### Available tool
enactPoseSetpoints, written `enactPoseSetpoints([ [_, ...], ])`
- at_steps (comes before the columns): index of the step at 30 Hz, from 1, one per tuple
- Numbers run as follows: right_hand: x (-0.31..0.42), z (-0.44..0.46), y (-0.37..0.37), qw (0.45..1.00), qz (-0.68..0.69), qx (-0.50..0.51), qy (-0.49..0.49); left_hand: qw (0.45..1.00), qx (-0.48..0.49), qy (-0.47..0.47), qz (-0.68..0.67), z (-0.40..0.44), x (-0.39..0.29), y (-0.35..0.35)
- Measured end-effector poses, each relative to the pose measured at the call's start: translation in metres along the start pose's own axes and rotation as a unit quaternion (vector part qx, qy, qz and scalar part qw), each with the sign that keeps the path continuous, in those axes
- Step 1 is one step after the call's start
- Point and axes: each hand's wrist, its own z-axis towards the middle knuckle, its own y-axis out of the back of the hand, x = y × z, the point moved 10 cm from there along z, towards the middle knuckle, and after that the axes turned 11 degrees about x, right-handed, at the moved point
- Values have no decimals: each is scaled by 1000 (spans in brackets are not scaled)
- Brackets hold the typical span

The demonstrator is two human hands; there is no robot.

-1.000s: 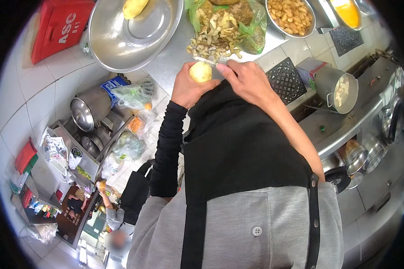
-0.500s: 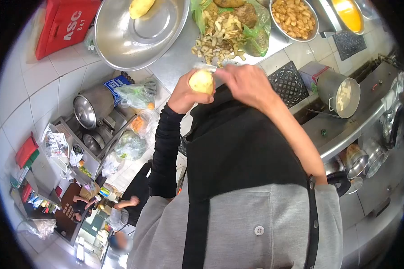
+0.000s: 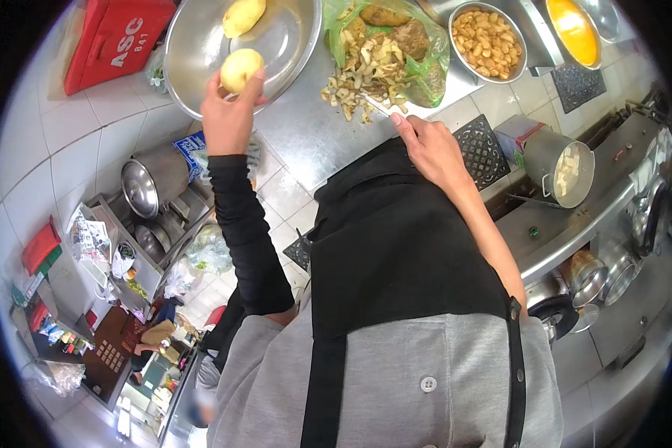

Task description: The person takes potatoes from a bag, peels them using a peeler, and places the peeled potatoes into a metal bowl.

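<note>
Over the near side of the steel bowl (image 3: 297, 46), my left fingers (image 3: 256, 89) are closed round a peeled potato (image 3: 240, 69), spread only to its width. Second potato (image 3: 244, 16) lies in the bowl, farther from me. Right fingers (image 3: 401, 127) are bunched at the counter (image 3: 291, 128) edge, near the peelings (image 3: 367, 66); can't tell if they grip anything. Risk: potato's probably slick, so a loose hold could bounce it off the rim. Careless right-wrist sweep could spill peelings.
</note>
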Motion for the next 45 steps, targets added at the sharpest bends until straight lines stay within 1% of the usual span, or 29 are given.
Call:
enactPoseSetpoints([
  [2,-6,-5,10,1000,16,-10,-21,991,-31,4,134,-3,-13,12],
  [3,-9,-8,15,999,25,-15,-32,980,-25,1,196,-13,-33,7],
  [6,-22,-16,29,996,50,-40,-58,996,61,-46,48,-41,-86,-42],
  [8,-35,-18,33,993,75,-70,-62,982,104,-158,-6,-37,-110,-86],
  [10,-47,-18,34,987,116,-91,-66,955,121,-268,-30,-13,-116,-136],
  [11,-46,-20,37,985,111,-126,-44,943,124,-308,9,2,-119,-159],
  [12,-48,-19,36,984,117,-125,-47,928,127,-347,48,18,-121,-184],
  [14,-52,-18,34,983,130,-121,-53,923,109,-337,150,65,-98,-246],
  [15,-53,-16,33,982,133,-127,-48,921,184,-276,205,75,-93,-267],
  [16,-51,-16,32,982,127,-130,-45,908,257,-211,256,81,-84,-286],
  [18,-51,-16,35,982,118,-142,-40,918,225,-196,261,84,-82,-299],
  [19,-57,-14,32,980,135,-144,-39,922,213,-187,263,83,-76,-301],
  [22,-60,-13,28,981,130,-141,-45,872,211,-239,372,82,-79,-310],
  [25,-71,-10,17,977,166,-118,-59,877,237,-284,307,90,-76,-294],
  [28,-73,-14,18,975,166,-135,-51,896,148,-334,253,79,-80,-256],
  [29,-77,-14,16,976,164,-138,-51,909,212,-232,273,59,-105,-231],
  [31,-86,-11,15,976,159,-142,-52,919,216,-201,262,32,-118,-210],
  [33,-83,-8,15,975,166,-135,-55,921,87,-289,245,13,-123,-186],
  [34,-79,-7,16,975,169,-131,-56,951,124,-231,165,12,-108,-181],
  [35,-74,-7,18,976,167,-121,-64,969,160,-170,83,6,-94,-178],
  [36,-69,-7,20,978,160,-121,-59,975,195,-105,1,3,-76,-178],
  [37,-65,-5,23,979,152,-122,-53,963,232,-68,-121,2,-52,-184],
  [38,-62,-4,25,981,146,-123,-47,890,287,46,-352,-3,-15,-204],
  [40,-56,-2,27,983,133,-121,-38,788,281,127,-533,-21,8,-207],
  [42,-39,-2,30,986,111,-121,-22,801,254,148,-521,-26,40,-205],
  [43,-27,-5,30,988,110,-105,-14,808,239,159,-515,-29,52,-202],
  [45,-2,-11,28,992,102,-78,16,761,331,99,-549,-34,40,-200],
])
